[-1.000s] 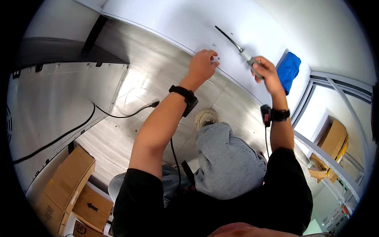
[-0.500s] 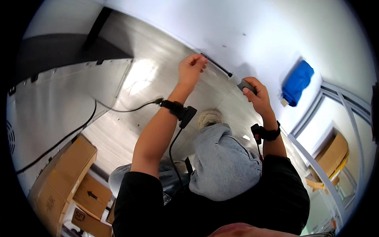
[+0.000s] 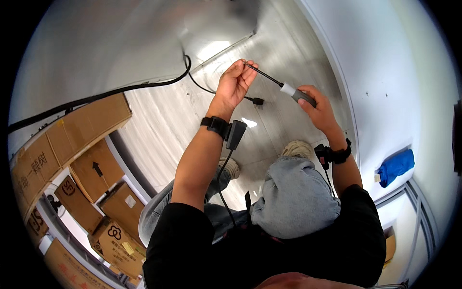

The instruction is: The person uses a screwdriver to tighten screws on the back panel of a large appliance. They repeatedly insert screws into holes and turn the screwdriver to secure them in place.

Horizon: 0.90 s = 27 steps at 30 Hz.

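Observation:
My right hand (image 3: 319, 111) is wrapped round the grey and white handle of a screwdriver (image 3: 288, 89). Its long dark shaft slants up and left to the fingers of my left hand (image 3: 233, 85). There my left thumb and forefinger are pinched together at the shaft's tip, the other fingers curled beside them. Any small piece between those fingertips is too small to make out. Both wrists wear black straps with small black modules; a cable hangs from the left module (image 3: 236, 135).
A large metal cabinet (image 3: 120, 43) stands at the upper left, with a black cable (image 3: 130, 87) crossing in front. A loose plug (image 3: 258, 101) shows past my left hand. Cardboard boxes (image 3: 94, 168) fill shelves at left. A blue bundle (image 3: 397, 167) sits by the white wall (image 3: 380, 67) at right.
My view has turned: the cabinet, boxes and blue bundle sit differently in the picture. The cable end by my left wrist now appears farther off. The screwdriver stays in my right hand, its tip at my left fingers.

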Motion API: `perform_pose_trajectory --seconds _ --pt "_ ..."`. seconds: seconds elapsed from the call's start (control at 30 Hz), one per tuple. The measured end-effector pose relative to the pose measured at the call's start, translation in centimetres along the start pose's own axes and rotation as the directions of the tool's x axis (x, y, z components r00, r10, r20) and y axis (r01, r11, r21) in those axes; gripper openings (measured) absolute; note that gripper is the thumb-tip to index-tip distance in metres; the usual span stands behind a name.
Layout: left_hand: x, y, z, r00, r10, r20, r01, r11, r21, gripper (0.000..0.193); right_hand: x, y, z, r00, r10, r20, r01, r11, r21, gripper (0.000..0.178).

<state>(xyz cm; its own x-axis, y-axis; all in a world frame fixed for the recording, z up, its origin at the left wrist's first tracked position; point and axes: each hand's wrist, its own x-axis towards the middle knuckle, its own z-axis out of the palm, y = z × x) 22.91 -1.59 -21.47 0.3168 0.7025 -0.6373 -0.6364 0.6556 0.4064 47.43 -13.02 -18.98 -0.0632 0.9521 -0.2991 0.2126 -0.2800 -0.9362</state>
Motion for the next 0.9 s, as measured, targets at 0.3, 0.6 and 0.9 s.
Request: perform_pose_trajectory --seconds 0.3,0.6,0.9 --pt "1.1 1.4 -4.0 0.992 0.088 -0.089 -0.087 0.996 0.018 0.015 3.9 -1.0 2.7 0.996 0.012 0.085 0.003 0.985 -0.175 0.025" --pt "5.1 1.7 -5.8 0.942 0.110 -0.317 -0.059 0.984 0.168 0.017 6.3 -0.2 6.2 0.994 0.069 0.086 -0.024 0.898 -0.439 0.035" --pt "9.6 2.5 -7.4 0.943 -0.011 -0.333 0.107 0.956 0.272 0.017 9.6 -0.4 5.5 0.949 0.248 0.195 -0.132 0.873 -0.469 0.034"
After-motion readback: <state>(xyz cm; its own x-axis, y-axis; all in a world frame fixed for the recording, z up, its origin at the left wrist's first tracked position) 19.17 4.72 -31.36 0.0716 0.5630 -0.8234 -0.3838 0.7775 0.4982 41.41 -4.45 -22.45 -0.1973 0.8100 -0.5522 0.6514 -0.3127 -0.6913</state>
